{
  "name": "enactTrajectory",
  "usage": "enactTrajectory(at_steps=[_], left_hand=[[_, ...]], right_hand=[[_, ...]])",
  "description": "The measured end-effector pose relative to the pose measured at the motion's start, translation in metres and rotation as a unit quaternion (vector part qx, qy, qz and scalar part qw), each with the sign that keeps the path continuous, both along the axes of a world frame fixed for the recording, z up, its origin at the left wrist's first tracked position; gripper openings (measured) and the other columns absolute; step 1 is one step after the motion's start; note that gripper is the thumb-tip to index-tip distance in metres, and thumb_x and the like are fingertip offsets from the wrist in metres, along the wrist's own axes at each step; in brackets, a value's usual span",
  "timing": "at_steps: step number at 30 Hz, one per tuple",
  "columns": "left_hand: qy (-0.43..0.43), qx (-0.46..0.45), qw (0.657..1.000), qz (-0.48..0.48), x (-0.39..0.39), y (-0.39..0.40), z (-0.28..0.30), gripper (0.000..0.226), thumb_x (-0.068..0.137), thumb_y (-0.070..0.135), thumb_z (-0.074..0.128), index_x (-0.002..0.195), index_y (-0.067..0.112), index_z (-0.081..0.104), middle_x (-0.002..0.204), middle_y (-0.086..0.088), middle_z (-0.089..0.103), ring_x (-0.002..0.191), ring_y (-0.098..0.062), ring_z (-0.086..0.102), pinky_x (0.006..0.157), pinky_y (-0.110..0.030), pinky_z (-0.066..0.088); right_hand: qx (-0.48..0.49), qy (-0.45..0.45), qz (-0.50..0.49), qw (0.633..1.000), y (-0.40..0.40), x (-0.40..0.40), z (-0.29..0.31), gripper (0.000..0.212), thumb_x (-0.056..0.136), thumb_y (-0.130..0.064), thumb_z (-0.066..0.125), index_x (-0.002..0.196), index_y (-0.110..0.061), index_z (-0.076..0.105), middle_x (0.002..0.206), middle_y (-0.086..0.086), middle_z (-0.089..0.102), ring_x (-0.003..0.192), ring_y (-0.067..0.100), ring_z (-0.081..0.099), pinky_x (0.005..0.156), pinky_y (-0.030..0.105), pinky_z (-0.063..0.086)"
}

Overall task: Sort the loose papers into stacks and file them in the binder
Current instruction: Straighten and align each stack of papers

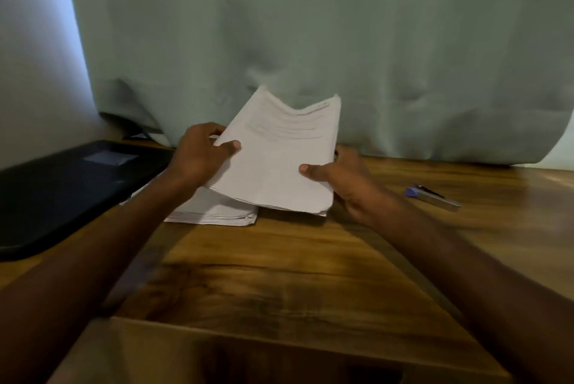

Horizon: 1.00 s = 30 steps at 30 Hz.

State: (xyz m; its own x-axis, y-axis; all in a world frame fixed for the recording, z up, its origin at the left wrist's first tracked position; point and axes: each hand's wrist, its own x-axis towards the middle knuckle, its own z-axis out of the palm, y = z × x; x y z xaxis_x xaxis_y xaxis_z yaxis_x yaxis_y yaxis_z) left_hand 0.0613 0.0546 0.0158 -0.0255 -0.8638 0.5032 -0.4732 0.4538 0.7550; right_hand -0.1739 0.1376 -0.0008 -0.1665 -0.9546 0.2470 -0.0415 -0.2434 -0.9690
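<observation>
Sheaf of papers (279,160): lifted above the wooden desk (279,275), left hand (198,156) and right hand (344,181) each gripping a side edge, thumbs on top. Second stack (217,212) lies beneath. Black binder (62,191) at left, closed. Stapler (433,195) right.

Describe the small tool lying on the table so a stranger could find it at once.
Start at the brown wooden table and look right of the right hand. There lies a slim silver metal stapler with a blue end, alone on bare wood, the only metal thing among papers.
</observation>
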Motion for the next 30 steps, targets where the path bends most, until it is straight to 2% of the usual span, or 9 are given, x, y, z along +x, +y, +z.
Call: enactTrajectory(at_steps=[2,4,6,10,13,15,23,27,30], left_hand=[[-0.029,0.036,0.998,0.037,0.029,-0.005,-0.002,0.037,0.094,0.03,0.073,0.125,0.011,0.067,0.112,-0.002,0.065,0.096,-0.022,0.062,0.072,-0.031,0.048],[-0.079,0.062,0.992,0.074,0.053,-0.008,-0.004,0.037,0.093,0.03,0.074,0.122,0.007,0.069,0.107,-0.005,0.065,0.091,-0.022,0.06,0.068,-0.031,0.046],[-0.124,0.084,0.983,0.108,0.074,-0.014,-0.008,0.035,0.091,0.03,0.075,0.115,0.004,0.072,0.106,-0.01,0.069,0.092,-0.026,0.063,0.072,-0.036,0.052],[-0.201,0.097,0.961,0.162,0.097,-0.022,-0.024,0.032,0.091,0.029,0.073,0.111,0.004,0.07,0.111,-0.015,0.071,0.101,-0.034,0.066,0.088,-0.043,0.056],[-0.255,0.101,0.946,0.171,0.092,-0.019,-0.035,0.022,0.095,0.028,0.066,0.088,0.008,0.058,0.104,-0.015,0.067,0.1,-0.034,0.063,0.086,-0.039,0.052],[-0.272,0.095,0.942,0.171,0.088,-0.019,-0.039,0.024,0.096,0.027,0.064,0.081,0.012,0.051,0.099,-0.014,0.065,0.097,-0.032,0.062,0.09,-0.041,0.052],[-0.229,0.112,0.953,0.165,0.087,-0.037,-0.039,0.027,0.09,0.032,0.072,0.09,0.008,0.06,0.089,-0.008,0.063,0.083,-0.021,0.06,0.069,-0.033,0.045],[-0.188,0.129,0.965,0.132,0.075,-0.041,-0.043,0.03,0.085,0.035,0.078,0.093,0.007,0.068,0.087,-0.008,0.067,0.08,-0.019,0.064,0.062,-0.031,0.049],[-0.167,0.137,0.974,0.074,0.057,-0.034,-0.04,0.027,0.085,0.032,0.081,0.093,0.007,0.074,0.087,-0.007,0.069,0.077,-0.016,0.064,0.067,-0.035,0.055]], right_hand=[[0.03,0.015,0.02,0.999,-0.011,0.026,-0.002,0.039,0.083,0.005,0.078,0.115,-0.014,0.067,0.123,0.005,0.072,0.107,0.022,0.071,0.092,0.037,0.06],[0.064,0.031,0.025,0.997,-0.025,0.05,0.0,0.048,0.082,0.004,0.079,0.127,-0.006,0.064,0.123,0.006,0.072,0.106,0.023,0.071,0.088,0.034,0.06],[0.094,0.047,0.022,0.994,-0.042,0.069,-0.002,0.051,0.079,0.005,0.08,0.127,-0.003,0.063,0.119,0.007,0.073,0.101,0.023,0.072,0.08,0.031,0.061],[0.122,0.122,-0.025,0.985,-0.06,0.098,-0.015,0.078,0.061,-0.011,0.084,0.133,-0.004,0.058,0.127,0.01,0.068,0.105,0.029,0.069,0.085,0.04,0.061],[0.131,0.17,-0.08,0.973,-0.067,0.103,-0.015,0.049,0.084,-0.014,0.071,0.131,-0.003,0.057,0.122,0.012,0.066,0.105,0.031,0.067,0.083,0.037,0.06],[0.138,0.18,-0.069,0.972,-0.073,0.103,-0.01,0.048,0.082,-0.019,0.068,0.128,-0.005,0.062,0.12,0.01,0.069,0.101,0.03,0.068,0.089,0.042,0.06],[0.142,0.219,-0.109,0.959,-0.093,0.096,-0.017,0.038,0.086,-0.026,0.065,0.121,-0.012,0.066,0.114,0.004,0.071,0.094,0.024,0.069,0.09,0.043,0.06],[0.154,0.329,-0.144,0.921,-0.085,0.071,-0.015,0.037,0.086,-0.03,0.067,0.119,-0.013,0.067,0.111,0.005,0.07,0.095,0.026,0.068,0.09,0.044,0.059],[0.188,0.322,-0.14,0.917,-0.073,0.043,-0.005,0.039,0.085,-0.028,0.068,0.119,-0.01,0.065,0.115,0.009,0.07,0.099,0.032,0.068,0.09,0.047,0.059]])
